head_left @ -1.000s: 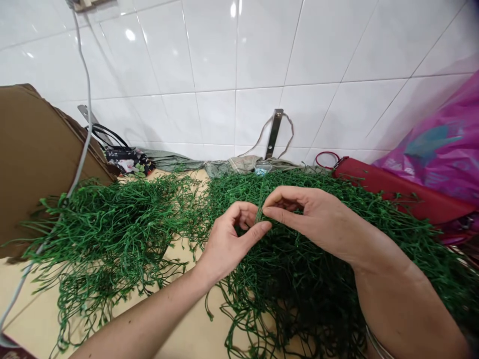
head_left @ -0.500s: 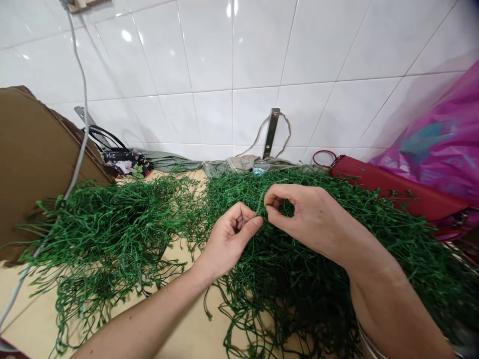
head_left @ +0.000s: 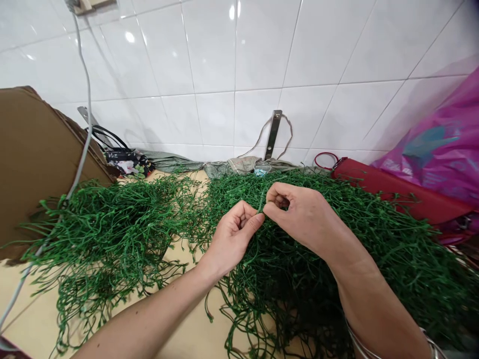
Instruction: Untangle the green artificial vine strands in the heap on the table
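Observation:
My left hand pinches a thin green stem between thumb and forefinger, above a large pile of green plastic-looking stems. Right beside it, my right hand has thumb and forefinger closed at the same stem, the fingertips of both hands almost touching. Its other fingers are curled. A second, smaller heap of green stems lies to the left on the pale tabletop.
A brown cardboard box stands at the left with a grey cable hanging before it. Along the tiled wall lie a floral bag and grey-green cloth. A red bag and pink plastic bag are at the right.
My right hand has closed its thumb and forefinger, which were apart in a loop, and its wrist has shifted left. My left hand stays nearly in place, still pinching the stem.

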### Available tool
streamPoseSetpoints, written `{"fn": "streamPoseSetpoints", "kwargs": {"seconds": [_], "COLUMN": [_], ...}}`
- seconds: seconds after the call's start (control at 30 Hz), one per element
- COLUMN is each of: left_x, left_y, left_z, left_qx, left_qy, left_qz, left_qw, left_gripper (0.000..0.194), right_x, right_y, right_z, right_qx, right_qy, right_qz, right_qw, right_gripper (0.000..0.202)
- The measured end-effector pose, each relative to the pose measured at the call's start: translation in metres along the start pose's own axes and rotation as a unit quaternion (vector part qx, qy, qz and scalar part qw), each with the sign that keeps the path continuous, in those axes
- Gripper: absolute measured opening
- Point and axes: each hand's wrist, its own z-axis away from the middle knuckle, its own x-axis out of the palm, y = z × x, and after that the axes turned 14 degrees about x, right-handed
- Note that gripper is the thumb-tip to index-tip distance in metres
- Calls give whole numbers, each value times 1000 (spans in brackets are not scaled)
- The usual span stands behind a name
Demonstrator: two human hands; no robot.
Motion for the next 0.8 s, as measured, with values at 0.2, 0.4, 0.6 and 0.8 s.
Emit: {"fn": "streamPoseSetpoints", "kwargs": {"seconds": [0.2,0.4,0.6,0.8], "left_x": [1,3,3,3], "left_y": [3,2,8,7], "left_z": [0,-1,3,5], "left_qx": [7,6,1,-20], "left_qy": [-13,-20,-25,-41], "left_qz": [11,36,57,85], "left_qw": [1000,999,998,995], "left_gripper": [25,25,25,27], "right_x": [-10,-12,-26,-37], "right_y": [1,-1,5,7], "right_z": [-4,-2,-2,8], "right_qx": [23,19,-22,-118], "right_qy": [-48,-23,-50,-82], "right_qz": [-35,-14,13,98], "right_qw": [998,999,998,985], "right_gripper": [10,11,12,15]}}
